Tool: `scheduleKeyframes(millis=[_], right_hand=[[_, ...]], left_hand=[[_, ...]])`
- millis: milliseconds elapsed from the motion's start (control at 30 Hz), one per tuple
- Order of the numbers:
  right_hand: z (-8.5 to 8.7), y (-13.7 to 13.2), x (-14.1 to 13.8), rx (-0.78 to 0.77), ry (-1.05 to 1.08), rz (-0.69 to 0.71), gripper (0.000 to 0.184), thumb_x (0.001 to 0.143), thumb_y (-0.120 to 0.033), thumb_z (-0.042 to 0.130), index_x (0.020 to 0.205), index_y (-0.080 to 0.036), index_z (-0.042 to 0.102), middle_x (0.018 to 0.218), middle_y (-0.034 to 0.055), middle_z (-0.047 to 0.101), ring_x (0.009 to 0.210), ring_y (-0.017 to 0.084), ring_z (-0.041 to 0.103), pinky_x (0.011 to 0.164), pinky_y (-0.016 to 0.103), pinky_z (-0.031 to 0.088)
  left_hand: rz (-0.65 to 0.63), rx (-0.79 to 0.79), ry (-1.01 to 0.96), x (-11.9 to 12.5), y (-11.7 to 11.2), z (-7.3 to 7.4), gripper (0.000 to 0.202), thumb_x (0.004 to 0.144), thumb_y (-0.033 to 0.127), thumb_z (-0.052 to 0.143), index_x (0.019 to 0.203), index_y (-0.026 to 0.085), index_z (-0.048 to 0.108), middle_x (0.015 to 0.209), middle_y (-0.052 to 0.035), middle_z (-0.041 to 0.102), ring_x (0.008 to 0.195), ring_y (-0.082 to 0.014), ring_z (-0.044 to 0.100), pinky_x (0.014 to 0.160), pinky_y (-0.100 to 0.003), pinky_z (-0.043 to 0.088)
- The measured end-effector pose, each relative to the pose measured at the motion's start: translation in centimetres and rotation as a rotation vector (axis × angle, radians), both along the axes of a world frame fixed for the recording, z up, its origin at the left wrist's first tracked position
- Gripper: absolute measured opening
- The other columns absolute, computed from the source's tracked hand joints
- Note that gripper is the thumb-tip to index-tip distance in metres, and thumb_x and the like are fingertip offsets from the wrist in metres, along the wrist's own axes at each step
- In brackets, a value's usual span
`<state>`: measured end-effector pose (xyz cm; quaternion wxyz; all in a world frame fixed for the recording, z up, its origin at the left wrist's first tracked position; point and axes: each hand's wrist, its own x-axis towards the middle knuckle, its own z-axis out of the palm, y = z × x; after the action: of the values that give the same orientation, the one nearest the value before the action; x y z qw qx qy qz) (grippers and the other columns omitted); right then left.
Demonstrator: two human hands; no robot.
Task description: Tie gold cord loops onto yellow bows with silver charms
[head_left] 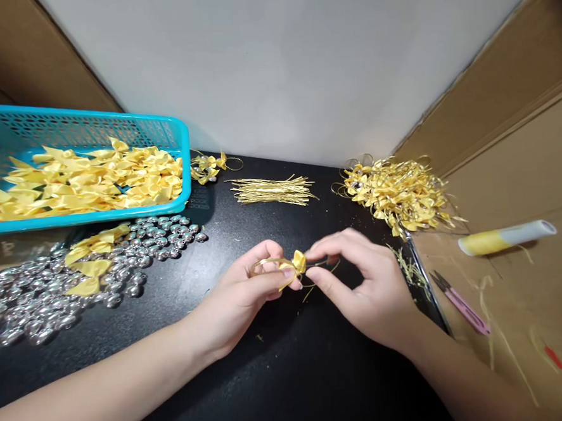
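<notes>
Between thumb and fingers, my left hand (254, 279) pinches a small yellow ribbon bow (299, 261) with a loop of gold cord (265, 261) attached. My right hand (361, 282) is curled close to the bow's right side. Its thumb and forefinger tips are at the thin cord there, with a small gap between the tips; the other fingers are partly hidden behind. A loose cord end points down below the bow. Both hands are above a black tabletop (291, 381).
A turquoise basket (186, 159) of yellow bows stands left, with silver beads (44, 307) before it. Cut gold cords (275, 190) lie at the back. A pile of finished-looking bows (404, 193), pink-handled snips (463, 307) and a yellow-white tube (506, 237) are right.
</notes>
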<state>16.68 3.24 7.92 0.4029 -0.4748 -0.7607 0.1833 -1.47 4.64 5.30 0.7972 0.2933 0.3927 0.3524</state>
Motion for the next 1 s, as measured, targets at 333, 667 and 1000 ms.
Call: scheduleKeyframes(millis=[333,667,1000], right_hand=[[-2.2,-0.7,-1.1,0.225,-0.325,-0.026,0.021,0.087,-0.019,0.063,0.105,-0.023,0.071,0.109,0.0077,0.065,0.098,0.023,0.053,0.088,0.042,0.043],[-4.2,0.7,-1.3,0.192,-0.163,-0.082,0.015,0.087,-0.016,0.064,0.081,-0.026,0.074,0.091,0.0043,0.064,0.089,0.02,0.052,0.077,0.037,0.044],[-3.4,5.7,-1.5,0.182,0.318,-0.073,0.008,0.089,-0.022,0.061,0.083,-0.023,0.066,0.097,0.0034,0.053,0.096,0.019,0.055,0.084,0.037,0.048]], left_hand=[[0.117,0.377,0.306,0.1,0.5,-0.6,0.031,0.074,0.026,0.075,0.073,0.02,0.045,0.062,0.0077,0.047,0.057,-0.0077,0.043,0.056,-0.019,0.035],[0.054,0.482,0.39,-0.1,0.6,-1.5,0.025,0.081,0.025,0.068,0.076,0.02,0.044,0.067,0.0057,0.051,0.061,-0.0085,0.046,0.058,-0.02,0.037],[-0.005,0.448,0.29,1.2,7.9,-0.2,0.025,0.068,0.013,0.068,0.072,0.02,0.044,0.058,0.0069,0.056,0.058,-0.0091,0.05,0.058,-0.022,0.033]])
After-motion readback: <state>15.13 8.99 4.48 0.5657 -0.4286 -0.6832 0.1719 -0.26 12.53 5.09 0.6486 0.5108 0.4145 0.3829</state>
